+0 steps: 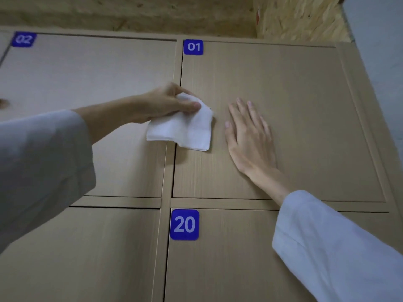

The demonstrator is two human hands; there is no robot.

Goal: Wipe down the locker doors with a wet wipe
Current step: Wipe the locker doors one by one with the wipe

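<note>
the left hand (168, 103) pinches the wet wipe (183, 129) just left of the flat, released right hand (248, 136) bracing door 01 (294, 94); wiping seems barely begun, next press and sweep.

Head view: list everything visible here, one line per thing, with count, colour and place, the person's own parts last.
locker doors: four in view, light wood grain, two upper, two lower.
number labels: three, blue with white digits; 02 upper left door, 01 upper right door, 20 lower right door.
wet wipe: one, white, folded, over the left edge of door 01.
chipboard wall: one, tan, above the lockers.
pale wall: one, grey-white, far right.
sleeves: two, pale grey, at the lower left and lower right.
left hand: one, pinching the wipe.
right hand: one, fingers straight, flat on door 01.
</note>
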